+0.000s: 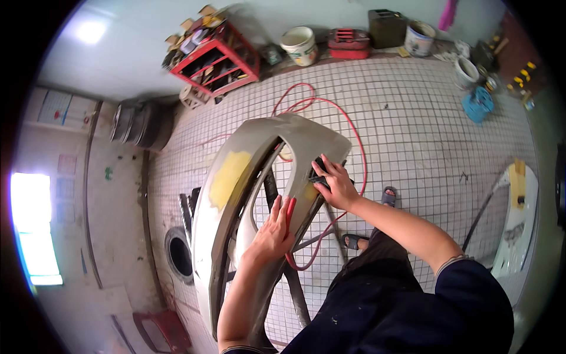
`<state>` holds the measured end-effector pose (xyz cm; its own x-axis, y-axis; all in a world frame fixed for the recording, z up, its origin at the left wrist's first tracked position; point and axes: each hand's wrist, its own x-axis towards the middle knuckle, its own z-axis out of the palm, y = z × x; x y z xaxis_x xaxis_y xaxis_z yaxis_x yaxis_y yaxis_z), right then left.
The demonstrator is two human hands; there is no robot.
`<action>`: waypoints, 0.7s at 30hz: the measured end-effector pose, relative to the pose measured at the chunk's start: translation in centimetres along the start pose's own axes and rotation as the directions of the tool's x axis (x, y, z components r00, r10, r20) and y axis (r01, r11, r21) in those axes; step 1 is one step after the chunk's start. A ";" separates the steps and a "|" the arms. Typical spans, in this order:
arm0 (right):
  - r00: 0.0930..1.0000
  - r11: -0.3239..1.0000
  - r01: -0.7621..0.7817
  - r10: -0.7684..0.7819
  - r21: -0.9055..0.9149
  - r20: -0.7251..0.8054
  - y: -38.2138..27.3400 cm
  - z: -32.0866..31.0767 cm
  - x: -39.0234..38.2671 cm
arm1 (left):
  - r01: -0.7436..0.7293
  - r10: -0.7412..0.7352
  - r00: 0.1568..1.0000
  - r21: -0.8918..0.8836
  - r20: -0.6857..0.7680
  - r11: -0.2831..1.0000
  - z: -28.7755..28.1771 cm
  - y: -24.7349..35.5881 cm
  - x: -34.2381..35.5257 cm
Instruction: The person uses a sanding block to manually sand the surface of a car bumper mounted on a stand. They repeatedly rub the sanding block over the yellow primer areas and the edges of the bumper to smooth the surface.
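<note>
A grey car bumper (268,131) with yellow filler patches (232,177) is propped on a dark stand (296,295) in front of me. My right hand (337,184) grips a small black block (319,166), pressed to the bumper's right part beside a smaller yellow patch (310,191). My left hand (274,235) lies on the bumper nearer to me, its visible fingers stretched out. Along that hand's right side runs the end of a red hose (291,211); part of it is hidden by the hand.
The hose loops over the white tiled floor (407,130). A red shelf cart (215,62), white buckets (299,46) and a red toolbox (349,44) stand along the far wall. A tyre (178,255) is at left, a blue basket (477,105) at far right, a white panel (516,224) at right.
</note>
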<state>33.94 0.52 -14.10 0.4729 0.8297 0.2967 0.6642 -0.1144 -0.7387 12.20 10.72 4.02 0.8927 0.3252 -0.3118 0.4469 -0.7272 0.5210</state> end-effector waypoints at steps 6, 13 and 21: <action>0.970 0.967 -0.235 0.226 -0.098 -0.091 -5.4 0.6 -0.3 | -0.146 0.129 0.987 -0.203 -0.096 0.968 1.6 -4.0 -0.5; 0.976 0.958 -0.210 0.196 -0.195 -0.092 -6.7 1.4 -2.8 | 0.021 -0.035 0.997 -0.195 -0.069 0.981 1.4 -3.0 -0.5; 0.988 0.958 -0.142 0.121 -0.249 -0.096 -12.8 1.1 -5.7 | 0.115 -0.120 0.993 -0.185 -0.013 0.976 0.6 -2.9 -0.5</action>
<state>22.14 -2.13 -7.00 0.6035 0.7532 0.2616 0.7135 -0.3635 -0.5990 10.44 12.29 2.17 0.8335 0.4180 -0.3612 0.5495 -0.5602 0.6198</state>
